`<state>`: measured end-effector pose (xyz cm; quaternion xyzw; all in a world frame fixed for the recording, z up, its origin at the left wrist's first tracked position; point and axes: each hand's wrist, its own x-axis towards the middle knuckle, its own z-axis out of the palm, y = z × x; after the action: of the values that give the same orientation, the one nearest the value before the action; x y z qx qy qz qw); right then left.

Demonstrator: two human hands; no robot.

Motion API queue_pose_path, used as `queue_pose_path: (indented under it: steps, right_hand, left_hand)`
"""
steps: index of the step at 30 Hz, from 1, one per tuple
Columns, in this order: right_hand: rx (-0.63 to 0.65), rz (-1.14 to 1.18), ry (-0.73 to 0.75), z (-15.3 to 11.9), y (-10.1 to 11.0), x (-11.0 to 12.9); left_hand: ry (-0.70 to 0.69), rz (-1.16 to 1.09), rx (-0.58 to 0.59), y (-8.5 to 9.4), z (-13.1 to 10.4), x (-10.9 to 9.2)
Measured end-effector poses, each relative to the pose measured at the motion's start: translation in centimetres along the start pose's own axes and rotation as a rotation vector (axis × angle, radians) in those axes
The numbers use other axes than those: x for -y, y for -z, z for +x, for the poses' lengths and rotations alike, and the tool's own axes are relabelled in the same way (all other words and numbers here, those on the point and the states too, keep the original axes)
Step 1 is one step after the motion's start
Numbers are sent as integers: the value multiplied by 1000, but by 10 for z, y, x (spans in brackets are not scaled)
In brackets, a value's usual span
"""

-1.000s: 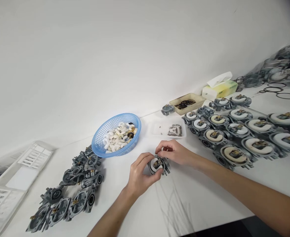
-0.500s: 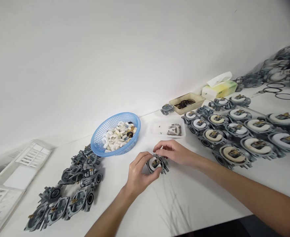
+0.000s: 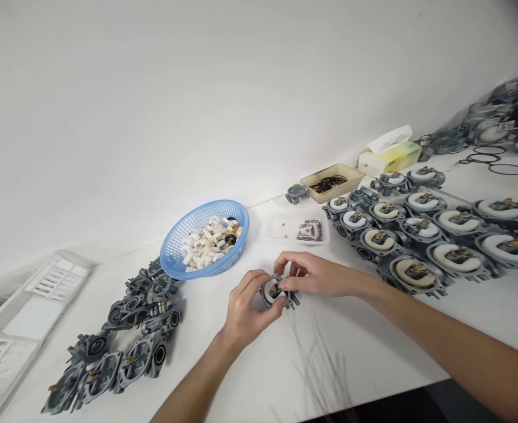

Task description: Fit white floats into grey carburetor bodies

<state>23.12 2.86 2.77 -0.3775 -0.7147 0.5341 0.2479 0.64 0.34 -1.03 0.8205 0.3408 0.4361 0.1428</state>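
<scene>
A grey metal carburetor body [image 3: 291, 300] rests on the white table in front of me, its open bowl side up. A white curved float [image 3: 269, 295] sits inside it, around brass parts. From the left, my left hand [image 3: 246, 305] grips the body, thumb at the near edge and fingers at the far side. My right hand [image 3: 312, 275] reaches in from the right, with the forefinger curled over the far rim and the thumb pressed down by the float. Whether a small part is between those fingertips is hidden.
Behind my hands stand a blue basket [image 3: 167, 258] of floats and a clear tray [image 3: 271, 236] of small metal pins. Rows of carburetors with floats [image 3: 413, 275] fill the right. More carburetor bodies [image 3: 137, 359] lie left. Farther back are a tub [image 3: 351, 189] of black rings and a tissue pack [image 3: 391, 158].
My right thumb has moved from the far rim inward and down onto the float area, and the fingers have curled more. My left hand keeps its hold on the carburetor.
</scene>
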Motion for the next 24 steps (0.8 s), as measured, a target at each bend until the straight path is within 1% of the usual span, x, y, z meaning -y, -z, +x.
queue_pose_path:
  steps: [2, 6, 8, 19, 24]
  right_hand:
    - [26, -25, 9, -2, 2, 0]
    - [4, -44, 20, -2, 1, -3]
    - [14, -67, 22, -1, 0, -4]
    - [47, -34, 14, -1, 0, -3]
    - [39, -38, 18, 0, 0, -3]
  left_hand:
    - [2, -2, 6, 0, 0, 0]
    - [6, -1, 12, 1, 1, 0]
    - [6, -2, 13, 1, 1, 0]
    - [5, 2, 8, 0, -1, 1]
    - [1, -6, 5, 0, 1, 1]
